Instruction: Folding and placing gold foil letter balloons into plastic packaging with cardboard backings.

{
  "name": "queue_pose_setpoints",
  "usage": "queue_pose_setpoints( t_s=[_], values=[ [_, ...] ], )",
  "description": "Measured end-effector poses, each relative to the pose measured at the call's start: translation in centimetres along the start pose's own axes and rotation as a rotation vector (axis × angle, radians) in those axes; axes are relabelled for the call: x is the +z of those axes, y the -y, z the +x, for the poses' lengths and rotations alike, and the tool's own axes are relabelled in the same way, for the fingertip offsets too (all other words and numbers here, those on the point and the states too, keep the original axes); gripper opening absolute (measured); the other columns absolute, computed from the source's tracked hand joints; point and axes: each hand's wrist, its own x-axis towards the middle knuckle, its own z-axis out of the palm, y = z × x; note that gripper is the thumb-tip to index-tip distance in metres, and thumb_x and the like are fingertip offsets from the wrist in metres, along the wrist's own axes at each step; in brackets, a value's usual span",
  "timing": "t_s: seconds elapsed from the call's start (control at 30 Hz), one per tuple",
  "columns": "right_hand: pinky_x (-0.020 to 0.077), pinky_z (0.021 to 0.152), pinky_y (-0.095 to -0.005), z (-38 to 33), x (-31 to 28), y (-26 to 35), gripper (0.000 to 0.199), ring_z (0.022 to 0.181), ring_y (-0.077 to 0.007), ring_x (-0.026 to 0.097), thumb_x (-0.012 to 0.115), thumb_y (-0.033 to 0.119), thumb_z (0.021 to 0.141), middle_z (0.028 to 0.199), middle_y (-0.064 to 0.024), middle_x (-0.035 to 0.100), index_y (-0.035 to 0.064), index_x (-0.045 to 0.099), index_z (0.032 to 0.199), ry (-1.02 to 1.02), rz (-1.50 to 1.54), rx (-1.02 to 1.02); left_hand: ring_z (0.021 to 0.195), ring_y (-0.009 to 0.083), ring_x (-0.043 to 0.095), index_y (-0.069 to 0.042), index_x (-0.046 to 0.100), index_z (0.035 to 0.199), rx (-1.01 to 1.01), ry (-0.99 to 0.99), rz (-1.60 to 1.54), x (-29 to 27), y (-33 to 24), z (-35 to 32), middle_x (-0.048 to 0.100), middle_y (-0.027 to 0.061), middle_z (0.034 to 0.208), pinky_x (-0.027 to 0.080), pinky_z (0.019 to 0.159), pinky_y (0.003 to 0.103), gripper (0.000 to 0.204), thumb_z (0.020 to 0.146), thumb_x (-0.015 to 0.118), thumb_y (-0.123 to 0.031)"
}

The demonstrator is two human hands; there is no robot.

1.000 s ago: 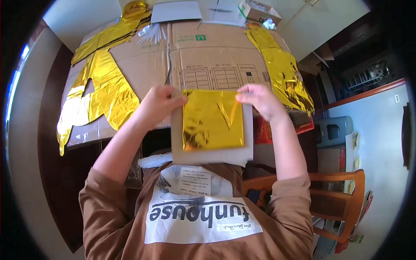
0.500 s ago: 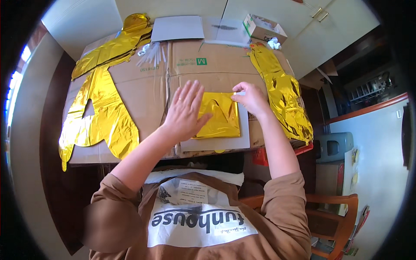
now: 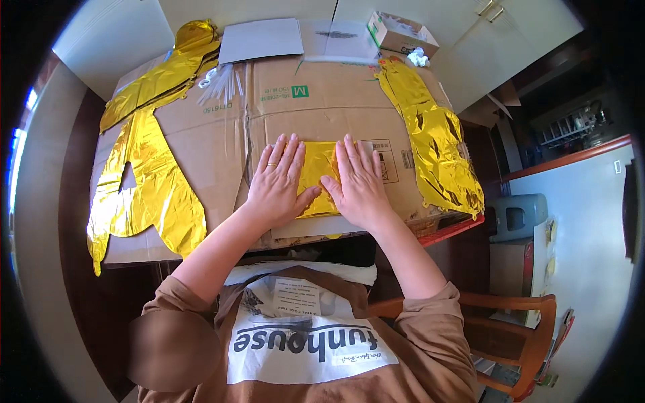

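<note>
A folded gold foil sheet [image 3: 317, 168], like a flattened foil balloon, lies on the cardboard-covered table. My left hand [image 3: 277, 185] rests flat over its left side, fingers stretched away from me and thumb pointing inward. Over the right side lies my right hand [image 3: 360, 185], palm down with fingers extended. Both hands are open, and the thumbs come close together on the foil. A pale grey card [image 3: 302, 230] shows as a strip along the foil's near edge; how far it reaches under the foil and hands is hidden.
Flat gold foil balloons [image 3: 151, 181] lie at the left, with more foil [image 3: 440, 151] at the right. White sheets [image 3: 262, 40], clear straws [image 3: 225, 84] and an open box [image 3: 402, 33] stand along the back. A wooden chair [image 3: 537, 305] is at lower right.
My right hand has let go of the foil's far right corner and now lies flat on it. The grey card's right margin no longer shows. My left hand stays flat.
</note>
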Motion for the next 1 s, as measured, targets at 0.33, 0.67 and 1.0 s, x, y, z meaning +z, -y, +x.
queue_pose_setpoints(
  t_s=[0.33, 0.67, 1.0],
  values=[
    [0.0078, 0.122, -0.0605, -0.7, 1.3, -0.7, 0.083, 0.152, -0.0419, 0.019, 0.042, 0.056, 0.102, 0.163, -0.0272, 0.021, -0.0037, 0.023, 0.157, 0.007, -0.116, 0.018, 0.152, 0.042, 0.022, 0.006, 0.029, 0.154, 0.006, 0.024, -0.007, 0.0, 0.2, -0.1, 0.026, 0.028, 0.161, 0.016, 0.123, 0.051, 0.086, 0.097, 0.053, -0.054],
    [0.0065, 0.122, -0.0611, -0.9, 1.6, -0.7, 0.085, 0.152, -0.0448, 0.018, 0.043, 0.057, 0.1, 0.162, -0.0308, 0.02, -0.0031, 0.024, 0.157, -0.006, -0.121, 0.015, 0.151, 0.0432, 0.022, 0.006, 0.025, 0.156, 0.003, 0.005, 0.002, 0.1, 0.1, -0.2, 0.024, 0.0319, 0.161, 0.017, 0.123, 0.051, 0.089, 0.097, 0.052, -0.055],
    [0.0065, 0.122, -0.0599, -0.8, 1.5, -0.3, 0.084, 0.151, -0.0462, 0.018, 0.046, 0.057, 0.1, 0.162, -0.0299, 0.022, -0.0013, 0.026, 0.157, 0.005, -0.118, 0.05, 0.154, 0.0401, 0.014, 0.002, 0.019, 0.158, -0.141, 0.036, -0.37, -0.9, 1.4, 0.7, 0.021, 0.0297, 0.162, 0.012, 0.124, 0.049, 0.083, 0.101, 0.05, -0.051]
  ],
)
